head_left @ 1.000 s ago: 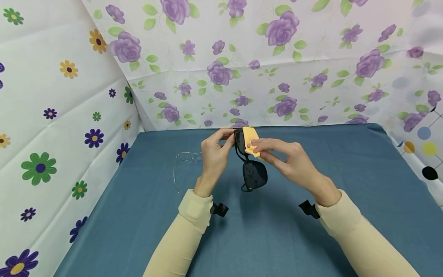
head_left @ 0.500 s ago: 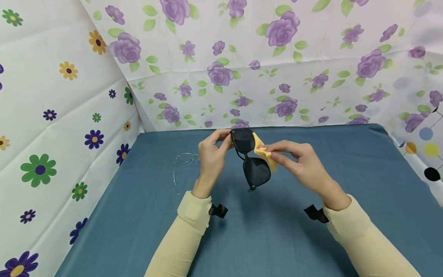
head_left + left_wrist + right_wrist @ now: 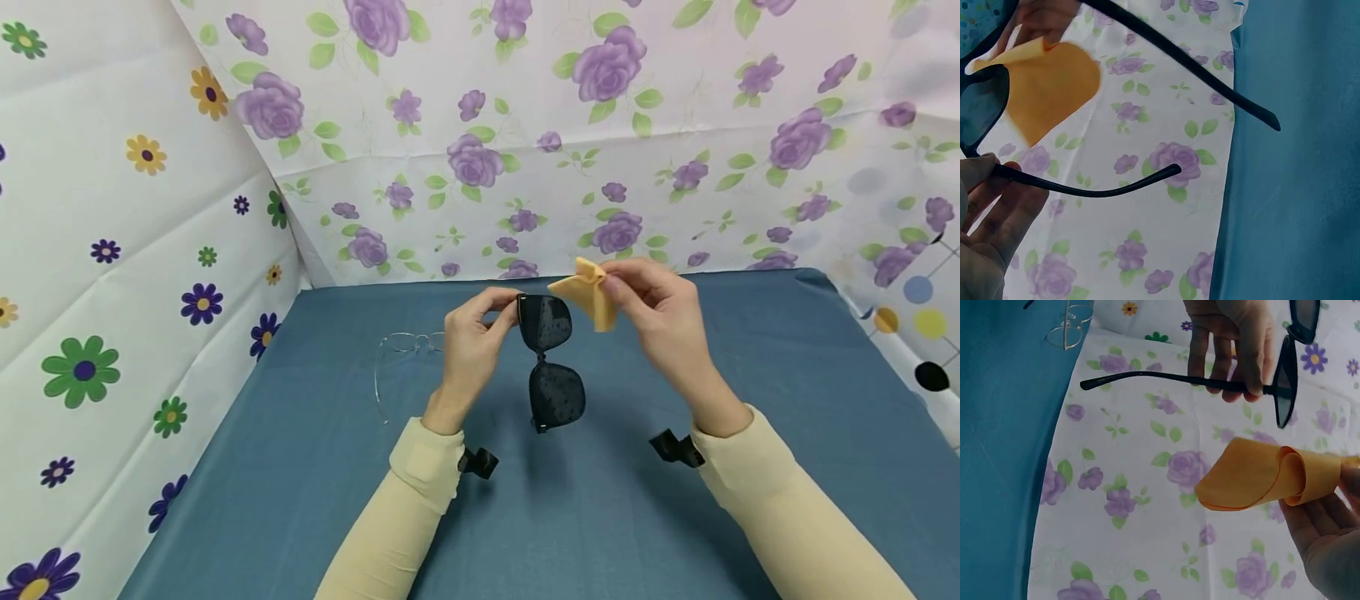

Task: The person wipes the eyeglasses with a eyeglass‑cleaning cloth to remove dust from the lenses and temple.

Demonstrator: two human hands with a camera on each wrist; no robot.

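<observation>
Yellow cleaning cloth (image 3: 588, 292), folded and bunched, pinched between thumb and fingers of my right hand (image 3: 666, 323); it sits near the black-framed sunglasses (image 3: 555, 382), apart from them by the right wrist view. My left hand (image 3: 474, 333) grips one temple (image 3: 1088, 192), holding the sunglasses up off the table on edge, one lens above the other, both temples unfolded. Progress: wiping looks partway to me, not finished. Dots show on both dark lenses; droplets or reflections, cannot tell. Left to do, as I judge it: more rubbing if those dots are wet. Second pair, wire-rimmed eyeglasses (image 3: 414, 343), lies on the blue tablecloth (image 3: 300, 467), partly hidden by my left hand, untouched. Containers: no case or box in any view, so no contents to log.
</observation>
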